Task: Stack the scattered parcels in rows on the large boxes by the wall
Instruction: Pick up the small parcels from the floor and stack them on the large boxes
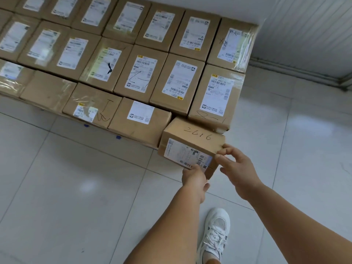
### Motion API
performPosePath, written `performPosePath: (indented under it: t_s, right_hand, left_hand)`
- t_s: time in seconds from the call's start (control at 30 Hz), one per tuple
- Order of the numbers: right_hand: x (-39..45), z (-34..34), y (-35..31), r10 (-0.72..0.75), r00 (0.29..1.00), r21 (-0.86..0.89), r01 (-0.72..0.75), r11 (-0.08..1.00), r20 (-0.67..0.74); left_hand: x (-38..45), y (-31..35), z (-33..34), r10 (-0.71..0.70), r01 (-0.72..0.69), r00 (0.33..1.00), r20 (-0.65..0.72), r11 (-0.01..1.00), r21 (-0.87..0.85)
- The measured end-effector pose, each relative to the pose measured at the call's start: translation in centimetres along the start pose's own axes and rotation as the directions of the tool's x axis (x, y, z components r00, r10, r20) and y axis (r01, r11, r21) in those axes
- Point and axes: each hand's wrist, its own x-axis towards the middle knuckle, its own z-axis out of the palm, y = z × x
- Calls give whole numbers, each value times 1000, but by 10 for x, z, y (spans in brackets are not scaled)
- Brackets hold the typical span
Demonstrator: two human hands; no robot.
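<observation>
I see a floor of large, glossy, pale grey tiles with thin dark grout lines running diagonally through my view. Soft patches of light reflect off the tiles, one at lower left and a broader sheen on the right. At the top a plain white wall shows. To the upper right stands a ribbed white panel wall, its base trimmed by a metal rail.

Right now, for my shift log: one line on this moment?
step: placing parcel | left hand: holds near bottom edge | right hand: pinches right corner | spot: front row end, beside stacked parcels
</observation>
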Motion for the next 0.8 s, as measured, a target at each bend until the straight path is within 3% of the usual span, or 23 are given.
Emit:
performPosePath:
  t_s: [0.1,0.17,0.23,0.3,0.43,0.53,0.7,0.8]
  right_hand:
    - [14,13,2,-2,992,15,4,1000,-129]
    - [20,19,-1,73,980,45,-66,997,-185]
    - [23,21,-2,122,977,64,-112,992,-175]
    - [20,21,-2,81,984,-9,-84,996,-157]
    - [12,21,8,32,991,-81,-43,996,-132]
    - [13,23,12,26,991,-77,-36,996,-130]
    - [29,30,10,105,988,-24,-108,994,-115]
    - [35,35,5,134,988,-70,-139,988,-72]
  left_hand:
    - [6,8,8,33,-24,986,-166,998,55]
    - [4,16,7,55,-56,982,-183,998,-1]
    - [-2,24,1,72,-84,994,-79,984,-157]
    - [-4,29,-3,93,-72,993,67,961,-266]
    - [1,34,5,70,-22,977,202,973,-232]
    - [9,33,4,50,-25,990,132,983,-184]
    - [14,47,-16,135,-150,988,-82,964,-219]
    - [9,67,-23,174,-199,975,-137,959,-203]
